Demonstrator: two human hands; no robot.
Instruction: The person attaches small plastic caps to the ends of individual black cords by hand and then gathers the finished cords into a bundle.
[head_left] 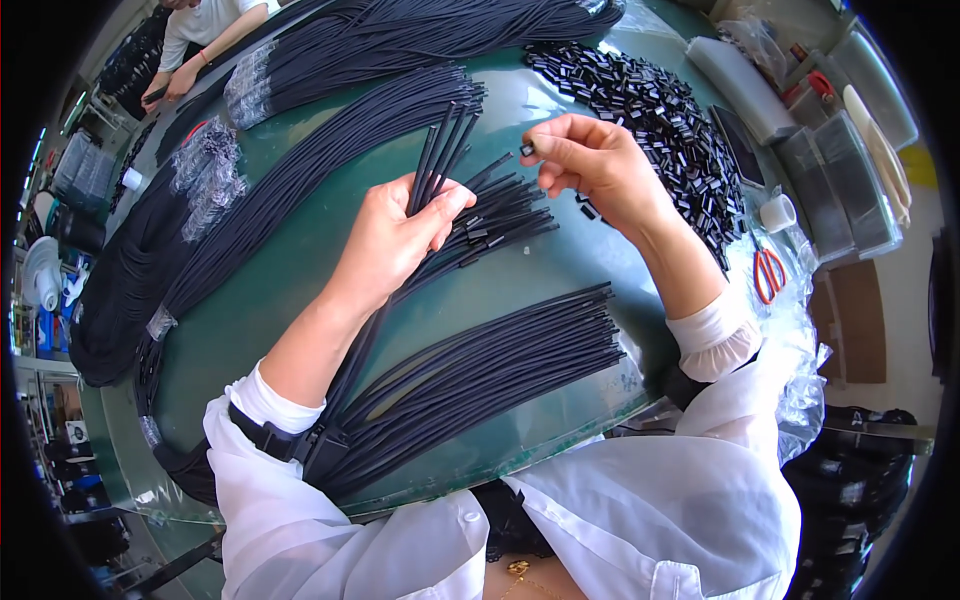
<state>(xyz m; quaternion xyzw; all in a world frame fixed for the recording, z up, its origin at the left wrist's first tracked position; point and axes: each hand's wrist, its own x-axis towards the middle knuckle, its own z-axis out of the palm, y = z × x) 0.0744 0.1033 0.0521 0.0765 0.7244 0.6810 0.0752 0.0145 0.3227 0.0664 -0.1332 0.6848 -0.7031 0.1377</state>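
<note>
Left hand (395, 235) – cords (440, 150); right hand (590, 160) – clip (527, 149)

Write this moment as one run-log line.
left hand: grips black cord bundle | right hand: pinches small black clip | clip pile: on green table

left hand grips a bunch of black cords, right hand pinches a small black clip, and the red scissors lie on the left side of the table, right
Not quite. The head view shows the left hand gripping the black cords and the right hand pinching a small black clip, but the red scissors lie on the right side of the table, not the left.
</note>
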